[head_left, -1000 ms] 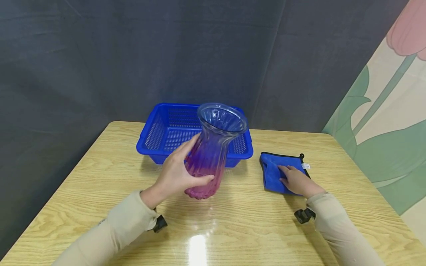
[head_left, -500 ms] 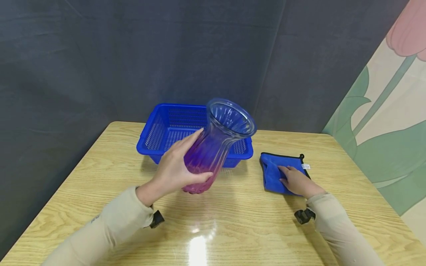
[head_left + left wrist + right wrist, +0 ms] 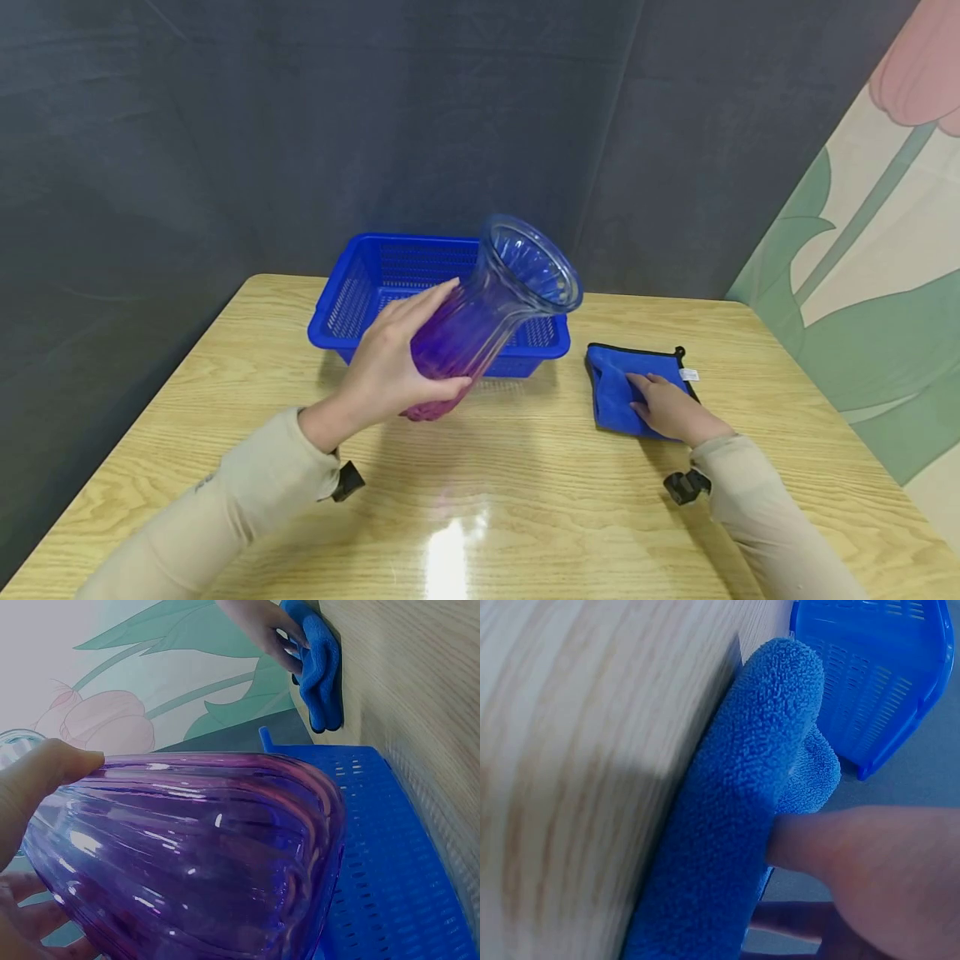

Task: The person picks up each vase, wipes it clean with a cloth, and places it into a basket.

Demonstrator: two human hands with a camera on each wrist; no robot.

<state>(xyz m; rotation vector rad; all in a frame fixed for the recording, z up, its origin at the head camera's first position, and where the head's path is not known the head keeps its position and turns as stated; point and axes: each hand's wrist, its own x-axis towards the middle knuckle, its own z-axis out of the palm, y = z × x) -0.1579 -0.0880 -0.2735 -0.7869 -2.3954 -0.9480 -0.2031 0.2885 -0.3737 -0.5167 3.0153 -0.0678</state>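
Note:
My left hand (image 3: 386, 362) grips a ribbed glass vase (image 3: 480, 321), clear blue at the flared mouth and purple-pink at the base. It is held above the table, tilted with its mouth up and to the right. The left wrist view has the vase's lower body (image 3: 187, 840) close up, with the thumb on its side. At the right, my right hand (image 3: 671, 410) rests on a folded blue cloth (image 3: 618, 396) with black edging and a white tag. In the right wrist view the thumb and fingers touch the terry cloth (image 3: 727, 787) without visibly curling round it.
A blue perforated plastic basket (image 3: 330, 336) stands at the back of the wooden table (image 3: 570, 517), behind the vase, which covers part of it. Behind the table hangs a dark curtain (image 3: 375, 117). A wall with a painted tulip (image 3: 900, 250) is to the right.
My left hand has tilted the vase further, its mouth swinging right and its base moving up and left. My right hand and the cloth have stayed in place.

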